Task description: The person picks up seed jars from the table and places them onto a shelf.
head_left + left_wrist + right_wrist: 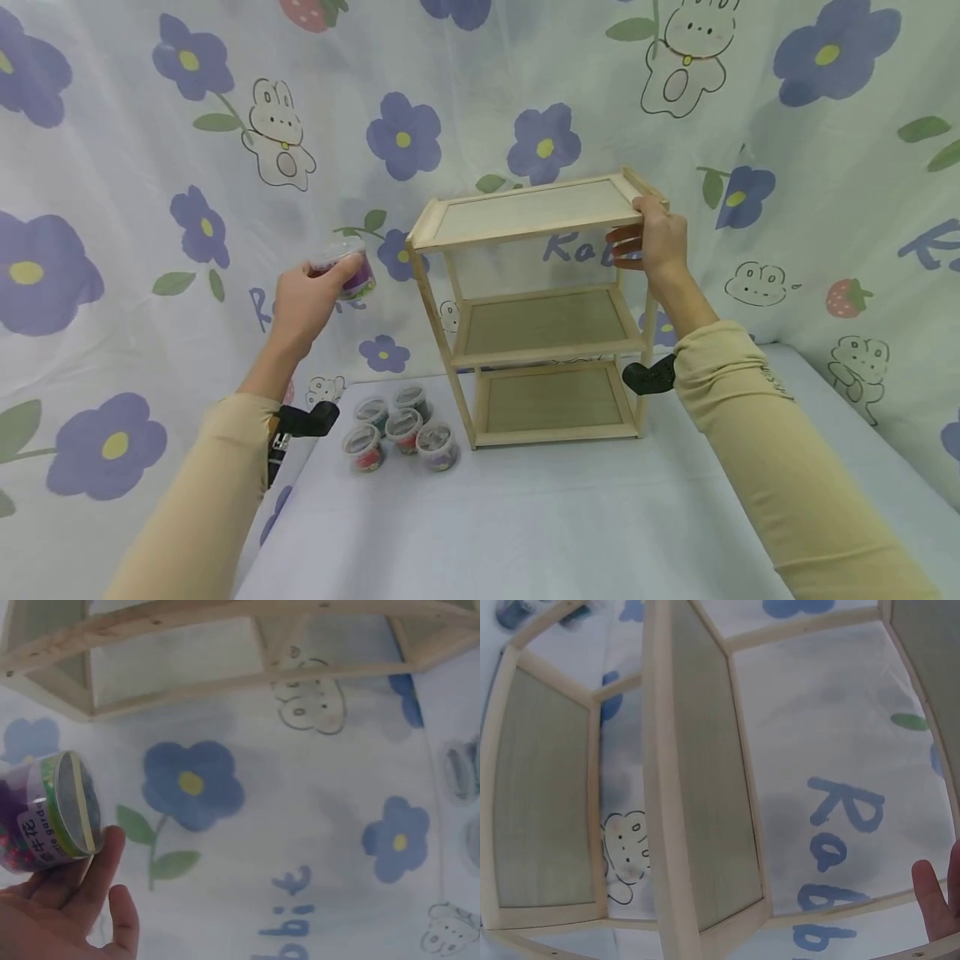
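My left hand (306, 302) grips a small clear plastic tub (358, 279) with a purple label, raised in the air left of the shelf's top. In the left wrist view the tub (52, 814) lies tilted in the fingers, its grey base facing right. My right hand (660, 242) holds the front right corner of a three-tier wooden shelf (551, 354), thumb on top and fingers under the board. Only the fingertips (930, 896) show in the right wrist view, beside the shelf frame.
Several lidded tubs (437, 447) with red, purple and dark contents stand together on the white table (555, 517), left of the shelf. A curtain (465, 75) with flowers and rabbits hangs behind. Black wrist cameras are strapped to both forearms.
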Available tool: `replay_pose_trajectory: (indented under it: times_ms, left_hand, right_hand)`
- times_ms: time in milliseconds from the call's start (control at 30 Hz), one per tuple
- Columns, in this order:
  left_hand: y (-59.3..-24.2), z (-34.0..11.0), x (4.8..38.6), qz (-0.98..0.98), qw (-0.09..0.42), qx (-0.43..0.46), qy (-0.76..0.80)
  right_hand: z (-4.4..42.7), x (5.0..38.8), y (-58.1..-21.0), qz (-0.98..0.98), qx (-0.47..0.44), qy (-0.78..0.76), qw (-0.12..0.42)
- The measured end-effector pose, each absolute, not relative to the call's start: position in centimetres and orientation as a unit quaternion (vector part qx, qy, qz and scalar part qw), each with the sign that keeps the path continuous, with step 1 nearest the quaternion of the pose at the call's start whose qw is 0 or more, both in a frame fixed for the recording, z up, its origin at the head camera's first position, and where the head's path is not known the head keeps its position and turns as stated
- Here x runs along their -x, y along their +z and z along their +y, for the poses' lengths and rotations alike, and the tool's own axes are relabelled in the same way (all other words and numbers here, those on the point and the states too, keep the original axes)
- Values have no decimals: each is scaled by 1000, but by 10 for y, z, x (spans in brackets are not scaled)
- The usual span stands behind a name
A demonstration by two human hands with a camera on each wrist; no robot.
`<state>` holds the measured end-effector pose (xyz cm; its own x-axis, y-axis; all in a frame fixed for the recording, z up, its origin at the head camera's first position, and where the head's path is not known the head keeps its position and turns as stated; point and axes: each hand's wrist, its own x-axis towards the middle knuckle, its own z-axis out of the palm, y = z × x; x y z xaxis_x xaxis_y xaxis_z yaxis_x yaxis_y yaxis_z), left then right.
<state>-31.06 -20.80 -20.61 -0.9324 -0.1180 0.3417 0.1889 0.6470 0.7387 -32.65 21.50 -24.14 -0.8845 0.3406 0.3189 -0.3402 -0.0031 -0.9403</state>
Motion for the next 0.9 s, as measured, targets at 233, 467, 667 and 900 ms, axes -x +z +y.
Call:
replay_pose_trajectory:
  times_ms: [233,467,667,900]
  left_hand:
    - [-172,-179,321,-870,220,41,-439]
    - [-139,-131,333,-851,216,71,-474]
    - [-130,-88,340,-854,191,90,-475]
    - [-130,-58,346,-869,152,101,-460]
  right_hand:
    - [217,328,-245,-663,2,710,235]
    - [219,328,-242,-663,7,711,233]
    - [220,329,-240,-660,12,716,227]
    - [220,329,-240,-655,9,722,222]
